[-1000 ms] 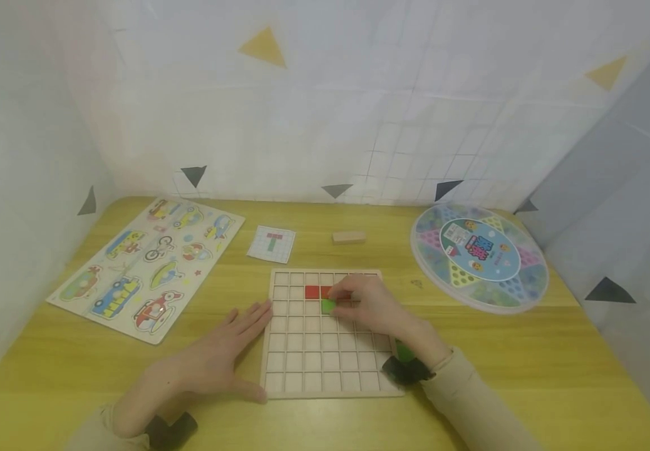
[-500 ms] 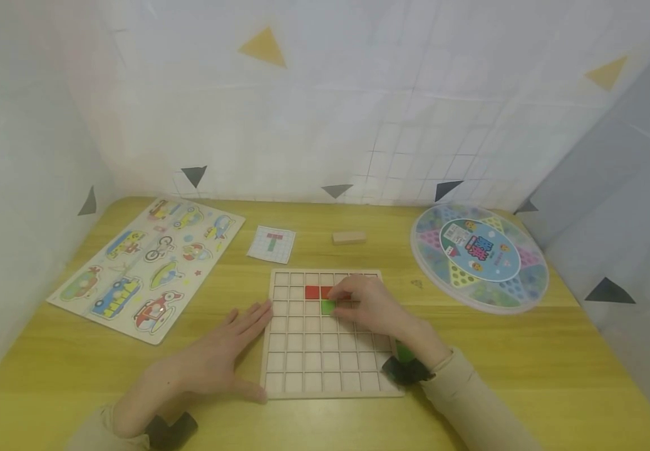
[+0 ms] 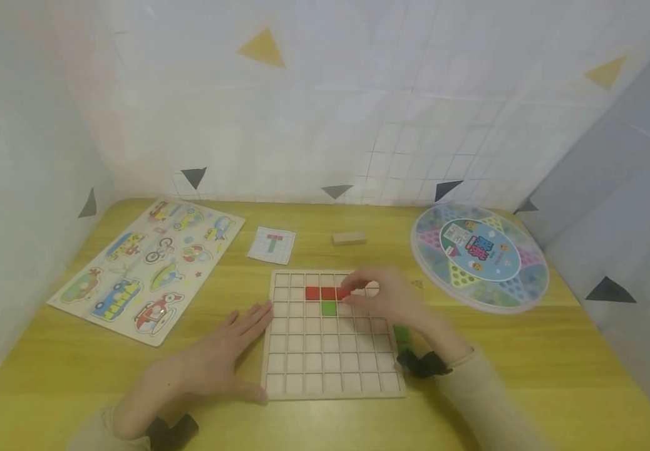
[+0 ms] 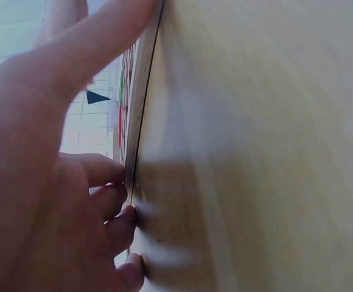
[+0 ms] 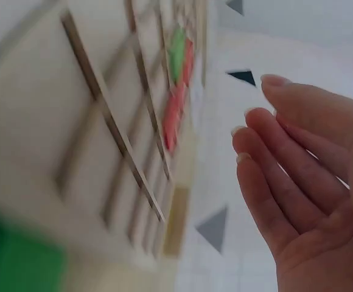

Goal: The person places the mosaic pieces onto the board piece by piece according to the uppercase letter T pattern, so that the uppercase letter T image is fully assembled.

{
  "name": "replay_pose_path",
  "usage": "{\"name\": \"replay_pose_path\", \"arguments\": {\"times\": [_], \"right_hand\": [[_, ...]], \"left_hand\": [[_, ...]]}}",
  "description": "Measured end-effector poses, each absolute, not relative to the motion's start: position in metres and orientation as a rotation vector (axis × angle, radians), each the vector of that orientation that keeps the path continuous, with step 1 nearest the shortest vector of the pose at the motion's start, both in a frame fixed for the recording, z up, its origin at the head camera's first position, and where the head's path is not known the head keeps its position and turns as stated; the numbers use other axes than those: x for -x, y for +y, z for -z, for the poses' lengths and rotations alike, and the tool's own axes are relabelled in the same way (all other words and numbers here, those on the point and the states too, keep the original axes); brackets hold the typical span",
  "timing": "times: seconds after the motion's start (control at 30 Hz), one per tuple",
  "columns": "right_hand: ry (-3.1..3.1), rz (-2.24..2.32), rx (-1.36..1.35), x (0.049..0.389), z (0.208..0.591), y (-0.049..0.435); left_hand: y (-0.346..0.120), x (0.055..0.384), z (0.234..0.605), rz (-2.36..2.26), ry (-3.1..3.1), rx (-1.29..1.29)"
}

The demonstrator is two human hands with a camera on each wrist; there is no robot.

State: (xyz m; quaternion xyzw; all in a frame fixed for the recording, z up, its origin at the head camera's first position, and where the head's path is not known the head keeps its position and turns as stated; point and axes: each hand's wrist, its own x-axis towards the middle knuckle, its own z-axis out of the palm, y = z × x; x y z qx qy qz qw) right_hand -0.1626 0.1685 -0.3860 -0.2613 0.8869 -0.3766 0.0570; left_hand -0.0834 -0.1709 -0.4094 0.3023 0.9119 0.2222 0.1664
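Observation:
A wooden grid board (image 3: 294, 361) lies on the table. Near its top, a row of red tiles (image 3: 328, 293) sits in the cells, and a green tile (image 3: 329, 308) lies just below the middle one. Along the board's left edge rests my left hand (image 3: 209, 366), fingertips and thumb touching the rim. My right hand (image 3: 387, 294) hovers over the upper right of the board, beside the rightmost red tile, which it partly covers in the head view. The right wrist view shows its fingers (image 5: 271, 176) loosely extended, holding nothing. Green pieces (image 3: 401, 335) lie at the board's right edge, partly behind the right wrist.
A small gridded card (image 3: 271, 245) with a red and green T lies behind the board. Near it is a plain wooden block (image 3: 349, 238). A vehicle puzzle (image 3: 150, 269) lies at left, a round board-game box (image 3: 479, 257) at right. Patterned walls enclose the table.
My right hand has lifted and moved right, away from the green tile, uncovering it and more of the red row. The left hand stays in place.

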Motion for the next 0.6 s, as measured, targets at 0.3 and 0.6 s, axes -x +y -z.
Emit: {"name": "replay_pose_path", "arguments": {"times": [0.3, 0.6], "right_hand": [[2.812, 1.046, 0.821, 0.158, 0.382, 0.226], [2.872, 1.038, 0.774, 0.147, 0.39, 0.269]], "left_hand": [[-0.173, 0.083, 0.412, -0.643, 2.601, -0.872], [-0.172, 0.083, 0.411, -0.649, 2.594, -0.86]]}}
